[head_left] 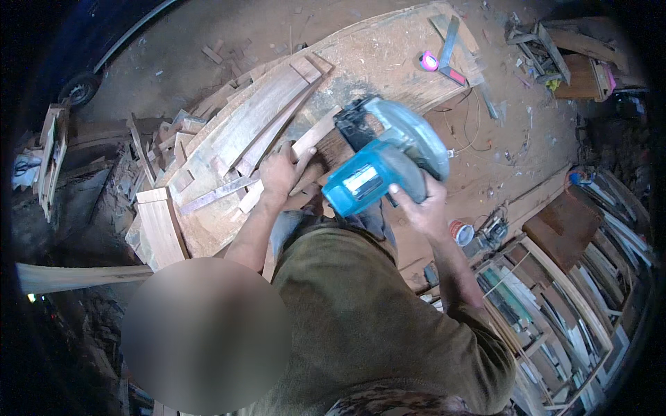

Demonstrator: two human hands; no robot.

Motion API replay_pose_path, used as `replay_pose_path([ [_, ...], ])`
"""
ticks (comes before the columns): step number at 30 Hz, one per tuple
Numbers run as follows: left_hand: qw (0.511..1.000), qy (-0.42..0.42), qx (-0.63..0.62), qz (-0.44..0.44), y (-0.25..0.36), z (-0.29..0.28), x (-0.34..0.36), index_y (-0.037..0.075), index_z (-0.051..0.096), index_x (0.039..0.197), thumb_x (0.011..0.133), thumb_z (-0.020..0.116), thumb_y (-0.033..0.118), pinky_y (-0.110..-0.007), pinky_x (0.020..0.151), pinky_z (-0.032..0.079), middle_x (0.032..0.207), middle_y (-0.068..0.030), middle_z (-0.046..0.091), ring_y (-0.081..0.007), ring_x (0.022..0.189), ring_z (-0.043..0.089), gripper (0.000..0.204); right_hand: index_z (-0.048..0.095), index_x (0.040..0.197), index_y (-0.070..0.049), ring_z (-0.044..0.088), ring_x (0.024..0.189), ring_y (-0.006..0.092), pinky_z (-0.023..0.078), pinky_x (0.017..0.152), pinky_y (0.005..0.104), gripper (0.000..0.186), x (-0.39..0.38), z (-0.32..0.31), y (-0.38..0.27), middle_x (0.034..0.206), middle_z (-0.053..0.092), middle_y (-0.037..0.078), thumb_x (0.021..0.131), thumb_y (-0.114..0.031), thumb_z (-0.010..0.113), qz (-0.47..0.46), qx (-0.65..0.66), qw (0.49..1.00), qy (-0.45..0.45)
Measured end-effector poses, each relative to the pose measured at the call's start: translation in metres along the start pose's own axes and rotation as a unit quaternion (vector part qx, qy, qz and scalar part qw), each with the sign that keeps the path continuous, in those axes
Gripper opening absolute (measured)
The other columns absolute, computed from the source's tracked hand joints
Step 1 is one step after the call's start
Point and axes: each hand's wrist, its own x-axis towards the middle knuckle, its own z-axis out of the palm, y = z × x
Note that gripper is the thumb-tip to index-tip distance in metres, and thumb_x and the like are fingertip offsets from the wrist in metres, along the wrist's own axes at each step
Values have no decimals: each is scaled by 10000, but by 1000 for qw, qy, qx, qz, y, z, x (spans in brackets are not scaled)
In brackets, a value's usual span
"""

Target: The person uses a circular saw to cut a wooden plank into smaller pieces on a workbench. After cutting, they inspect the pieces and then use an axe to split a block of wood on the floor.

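At right hand point(424, 208), round-guarded circular saw point(392, 158).

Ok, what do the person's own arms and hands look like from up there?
Both hands, left and right, are bare, without gloves. Both forearms are uncovered, and I can see no watch or band. The right arm's sleeve is dark olive-brown, matching the shirt. The left sleeve can't be made out behind the blurred patch.

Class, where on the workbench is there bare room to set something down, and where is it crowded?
Free, though dusty: the workbench between the boards and pink tape measure, beyond the saw. Crowded: its left side, under those boards, and around the left hand.
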Motion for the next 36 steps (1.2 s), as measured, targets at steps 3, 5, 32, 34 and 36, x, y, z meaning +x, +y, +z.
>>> replay_pose_path([
  [3,1000,28,-8,-3,1,9,7,59,644,899,928,559,680,-520,601,527,684,-165,681,-392,649,681,627,673,1180,31,721,854,186,568,797,361,406,4,21,9,956,749,146,864,-186,803,-68,-9,997,-18],
  [5,999,17,-12,-24,5,11,15,68,646,910,928,579,653,-523,584,526,652,-142,675,-388,611,675,589,669,1156,44,740,851,237,576,780,369,428,4,27,13,950,740,184,840,-201,822,-88,-33,995,-34],
  [32,988,-18,-153,-17,7,29,8,15,632,1298,1036,568,462,-380,528,430,611,-108,599,-151,553,532,522,600,1183,114,685,634,418,574,625,469,740,9,31,42,694,657,239,930,-581,629,-106,-14,982,-156],
  [34,994,-34,-97,-37,19,19,8,21,638,1292,1040,556,475,-373,529,428,621,-95,606,-141,562,519,525,591,1187,123,684,630,416,577,619,466,746,9,32,45,688,653,243,934,-578,625,-111,-15,981,-159],
  [36,991,-31,-119,-48,6,24,6,29,630,1305,1039,552,486,-371,551,455,649,-101,632,-154,585,561,534,578,1193,132,684,634,415,581,621,463,750,9,31,45,691,649,248,936,-572,625,-112,-12,979,-169],
])
